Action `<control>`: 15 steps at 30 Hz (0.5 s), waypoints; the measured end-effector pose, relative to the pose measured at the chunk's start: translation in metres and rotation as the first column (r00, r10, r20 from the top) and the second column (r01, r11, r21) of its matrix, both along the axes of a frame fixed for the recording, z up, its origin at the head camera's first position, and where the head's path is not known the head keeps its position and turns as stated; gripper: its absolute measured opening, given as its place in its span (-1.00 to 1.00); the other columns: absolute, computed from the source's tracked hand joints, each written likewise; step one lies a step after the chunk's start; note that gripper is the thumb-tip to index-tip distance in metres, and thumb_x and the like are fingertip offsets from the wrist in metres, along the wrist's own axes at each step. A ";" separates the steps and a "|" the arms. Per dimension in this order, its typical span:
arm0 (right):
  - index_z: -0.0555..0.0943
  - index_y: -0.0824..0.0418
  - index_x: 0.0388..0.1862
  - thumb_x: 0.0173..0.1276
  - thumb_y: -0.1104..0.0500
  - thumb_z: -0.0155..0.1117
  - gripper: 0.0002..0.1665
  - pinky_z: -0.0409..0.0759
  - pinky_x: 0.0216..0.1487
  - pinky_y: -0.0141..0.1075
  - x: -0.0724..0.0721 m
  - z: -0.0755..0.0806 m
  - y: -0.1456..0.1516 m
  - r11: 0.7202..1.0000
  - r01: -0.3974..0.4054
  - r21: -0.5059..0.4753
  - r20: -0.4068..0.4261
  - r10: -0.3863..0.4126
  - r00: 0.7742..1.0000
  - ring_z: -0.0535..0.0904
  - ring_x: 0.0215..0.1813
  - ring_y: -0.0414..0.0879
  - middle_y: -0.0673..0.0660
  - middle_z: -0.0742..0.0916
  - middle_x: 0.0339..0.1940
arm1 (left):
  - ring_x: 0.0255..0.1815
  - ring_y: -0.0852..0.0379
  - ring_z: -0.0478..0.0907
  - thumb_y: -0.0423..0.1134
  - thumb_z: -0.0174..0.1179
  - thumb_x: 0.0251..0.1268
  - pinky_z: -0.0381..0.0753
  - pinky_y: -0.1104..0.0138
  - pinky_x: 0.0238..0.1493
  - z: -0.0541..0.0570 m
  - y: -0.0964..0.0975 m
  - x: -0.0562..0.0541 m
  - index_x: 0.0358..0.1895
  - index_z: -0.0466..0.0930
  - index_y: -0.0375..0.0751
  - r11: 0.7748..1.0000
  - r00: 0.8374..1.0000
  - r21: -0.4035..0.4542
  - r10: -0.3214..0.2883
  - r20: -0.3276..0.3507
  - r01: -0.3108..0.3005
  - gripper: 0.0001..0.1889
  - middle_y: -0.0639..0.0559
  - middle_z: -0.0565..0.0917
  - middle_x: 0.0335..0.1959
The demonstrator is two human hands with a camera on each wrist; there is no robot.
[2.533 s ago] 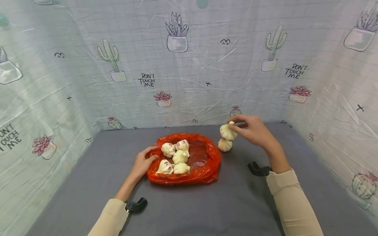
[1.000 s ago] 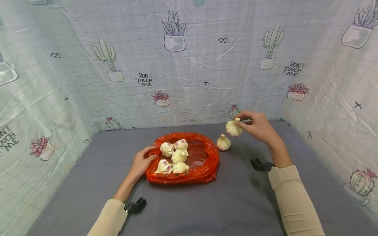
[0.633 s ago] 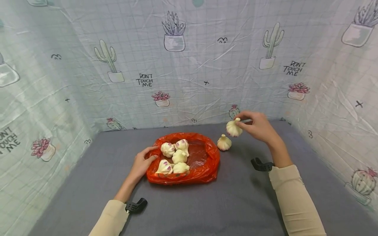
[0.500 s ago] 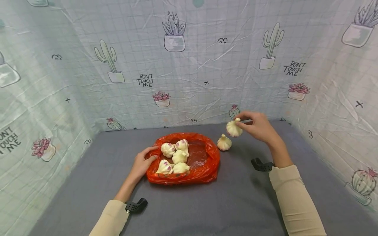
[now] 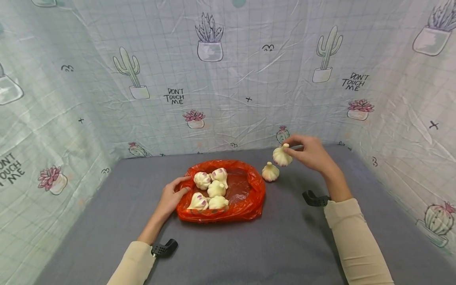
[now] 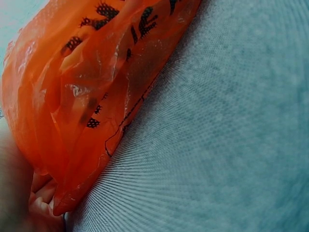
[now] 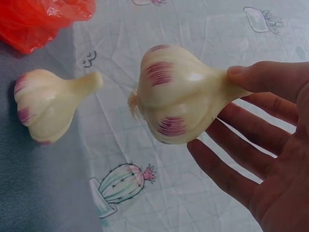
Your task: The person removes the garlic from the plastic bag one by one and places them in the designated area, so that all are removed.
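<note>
My right hand (image 5: 309, 155) pinches a garlic bulb (image 7: 174, 94) by its stem, thumb on one side and fingers on the other. This bulb is cream with purple streaks and hangs above the table, root end down. Just below and left of it, a second garlic bulb (image 5: 270, 171) sits on the table, stem up. An orange-red plastic bag (image 5: 249, 206) lies with its mouth spread wide, several garlic bulbs (image 5: 216, 189) grouped in its left half. At the bag's left rim my left hand (image 5: 171, 196) grips the plastic; part of that hand is hidden behind the bag in the left wrist view.
A grey cloth covers the table (image 5: 228, 253). Behind and on both sides hangs a pale curtain (image 5: 228, 87) printed with cacti and potted plants. Black wrist devices (image 5: 164, 248) sit at both cuffs.
Since the oldest frame, my right hand has carried its garlic bulb slightly right and up, apart from the bulb on the table. Over the last second both hands have stayed nearly still.
</note>
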State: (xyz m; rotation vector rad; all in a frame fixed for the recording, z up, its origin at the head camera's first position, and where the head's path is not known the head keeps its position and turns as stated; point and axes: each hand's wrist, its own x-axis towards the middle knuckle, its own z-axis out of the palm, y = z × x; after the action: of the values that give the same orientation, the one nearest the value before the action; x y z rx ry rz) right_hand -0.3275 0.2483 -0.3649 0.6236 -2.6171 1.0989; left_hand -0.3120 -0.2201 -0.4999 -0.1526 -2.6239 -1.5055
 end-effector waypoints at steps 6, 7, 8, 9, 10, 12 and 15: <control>0.71 0.31 0.06 0.53 0.13 0.28 -0.70 0.70 0.14 0.15 0.001 -0.001 -0.001 1.000 0.003 0.009 0.021 -0.003 1.000 0.70 0.15 0.21 0.31 0.78 0.04 | 0.52 -0.14 0.40 -0.26 0.24 0.45 0.39 -0.03 0.47 -0.002 -0.001 0.001 0.34 0.62 0.00 1.000 1.000 0.004 -0.005 -0.003 0.005 -0.57 -0.15 0.57 0.42; 0.71 0.31 0.06 0.53 0.13 0.28 -0.70 0.70 0.13 0.14 0.000 -0.001 -0.001 1.000 0.005 0.008 0.022 -0.005 1.000 0.70 0.14 0.21 0.31 0.78 0.03 | 0.52 -0.14 0.40 -0.26 0.24 0.44 0.39 -0.03 0.47 -0.003 -0.001 0.001 0.34 0.62 0.00 1.000 1.000 0.005 -0.006 -0.006 0.006 -0.57 -0.15 0.57 0.42; 0.71 0.31 0.06 0.53 0.13 0.28 -0.70 0.70 0.13 0.14 0.000 -0.001 -0.001 1.000 0.005 0.006 0.022 -0.005 1.000 0.70 0.14 0.21 0.31 0.78 0.03 | 0.52 -0.14 0.40 -0.26 0.24 0.44 0.40 -0.03 0.47 -0.002 -0.001 0.001 0.34 0.62 0.00 1.000 1.000 0.006 -0.006 -0.007 0.006 -0.57 -0.15 0.57 0.42; 0.71 0.31 0.06 0.53 0.12 0.28 -0.70 0.71 0.13 0.13 0.000 -0.001 -0.001 1.000 0.004 0.006 0.021 -0.004 1.000 0.70 0.14 0.21 0.31 0.78 0.03 | 0.51 -0.13 0.41 -0.26 0.24 0.44 0.40 -0.02 0.47 -0.002 0.000 0.001 0.34 0.62 0.00 1.000 1.000 0.008 -0.005 -0.008 0.005 -0.57 -0.15 0.57 0.42; 0.71 0.31 0.07 0.53 0.12 0.28 -0.69 0.71 0.13 0.13 0.000 -0.001 -0.001 1.000 0.004 0.006 0.020 -0.004 1.000 0.71 0.14 0.21 0.31 0.78 0.03 | 0.51 -0.13 0.41 -0.26 0.24 0.44 0.40 -0.02 0.47 -0.002 0.000 0.001 0.34 0.62 0.00 1.000 1.000 0.008 -0.005 -0.011 0.005 -0.57 -0.15 0.57 0.42; 0.71 0.31 0.07 0.53 0.11 0.28 -0.68 0.71 0.12 0.13 0.000 -0.001 -0.001 1.000 0.004 0.010 0.019 -0.004 1.000 0.71 0.14 0.21 0.31 0.78 0.03 | 0.51 -0.14 0.41 -0.26 0.24 0.44 0.39 -0.03 0.47 -0.002 0.000 0.000 0.34 0.62 0.00 1.000 1.000 0.006 -0.005 -0.014 0.005 -0.57 -0.15 0.57 0.42; 0.70 0.32 0.08 0.54 0.11 0.28 -0.68 0.71 0.12 0.13 -0.001 -0.002 -0.001 1.000 -0.001 0.019 0.021 0.001 1.000 0.71 0.14 0.21 0.32 0.78 0.03 | 0.52 -0.13 0.40 -0.26 0.24 0.45 0.38 -0.03 0.48 -0.002 -0.001 0.000 0.34 0.62 0.00 1.000 1.000 0.003 -0.006 -0.016 0.006 -0.57 -0.14 0.56 0.42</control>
State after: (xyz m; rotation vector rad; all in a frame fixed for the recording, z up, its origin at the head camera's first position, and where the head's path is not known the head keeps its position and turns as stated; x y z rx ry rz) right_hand -0.3282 0.2471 -0.3667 0.6207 -2.6481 1.0883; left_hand -0.3121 -0.2209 -0.5019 -0.1716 -2.6110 -1.5040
